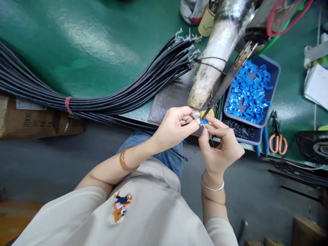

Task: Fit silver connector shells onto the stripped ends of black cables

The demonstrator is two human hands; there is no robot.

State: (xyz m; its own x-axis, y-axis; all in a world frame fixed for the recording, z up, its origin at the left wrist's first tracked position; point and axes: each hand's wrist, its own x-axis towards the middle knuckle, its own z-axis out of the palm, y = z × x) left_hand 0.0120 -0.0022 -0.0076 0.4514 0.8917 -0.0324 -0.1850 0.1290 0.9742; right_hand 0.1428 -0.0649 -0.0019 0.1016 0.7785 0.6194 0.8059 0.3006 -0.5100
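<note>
Close together at the bench edge, my left hand (173, 128) and my right hand (221, 145) meet under the tip of a long metal tool (232, 73) that looks like a soldering iron. Thumb and fingers of my left hand are pinched together beside small silvery bits; what they grip is mostly hidden. My right hand pinches a thin white wire (203, 123). Between the fingertips sits a small blue connector (204, 121), and a yellow piece (210, 115) shows just behind it. Below the left wrist, a black cable with a blue end (186, 159) hangs over my lap.
A bundle of black cables (123, 97) with stripped ends lies left, bound by a pink band (68, 104). A wrapped white tube (210, 65) slants overhead. At right are a bin of blue connectors (275, 73), a bin of black pieces (256, 138) and orange-handled scissors (278, 143).
</note>
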